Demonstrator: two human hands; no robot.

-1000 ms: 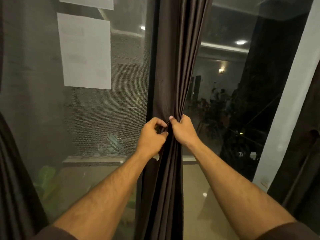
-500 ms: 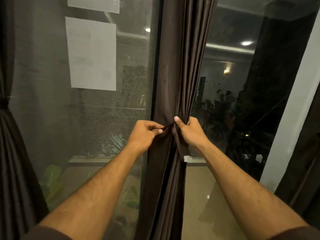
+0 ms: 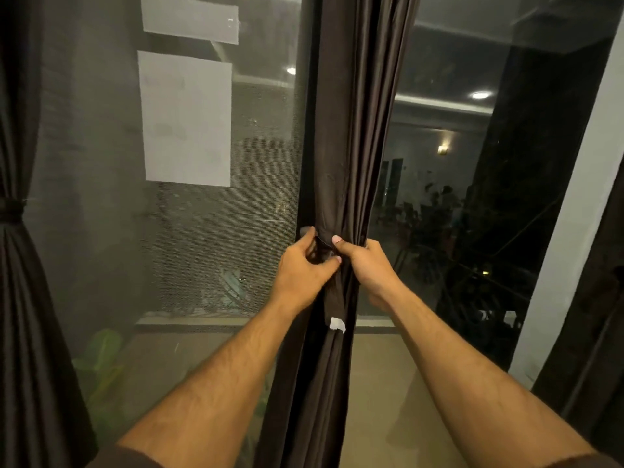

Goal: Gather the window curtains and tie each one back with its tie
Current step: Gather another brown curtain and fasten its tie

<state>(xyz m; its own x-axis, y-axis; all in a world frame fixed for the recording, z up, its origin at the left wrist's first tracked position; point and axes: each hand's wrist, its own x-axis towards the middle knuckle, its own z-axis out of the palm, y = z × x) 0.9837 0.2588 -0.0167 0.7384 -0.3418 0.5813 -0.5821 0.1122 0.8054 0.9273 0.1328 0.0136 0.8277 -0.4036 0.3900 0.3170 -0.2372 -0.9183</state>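
Centre curtain (image 3: 351,146), gathered at the window frame: your left hand (image 3: 304,275) and right hand (image 3: 368,265) each pinched the dark tie (image 3: 332,292) round it, where a slackened pinch could have let the knot slip and folds spill.

Gathered curtain (image 3: 354,157) hangs at centre, in front of the window frame (image 3: 309,113). Left hand (image 3: 300,275) and right hand (image 3: 368,268) meet on it at mid-height, tie (image 3: 332,298) hanging below them. Second curtain (image 3: 20,298) at far left (already tied). Paper sheets (image 3: 187,118) on the left pane.
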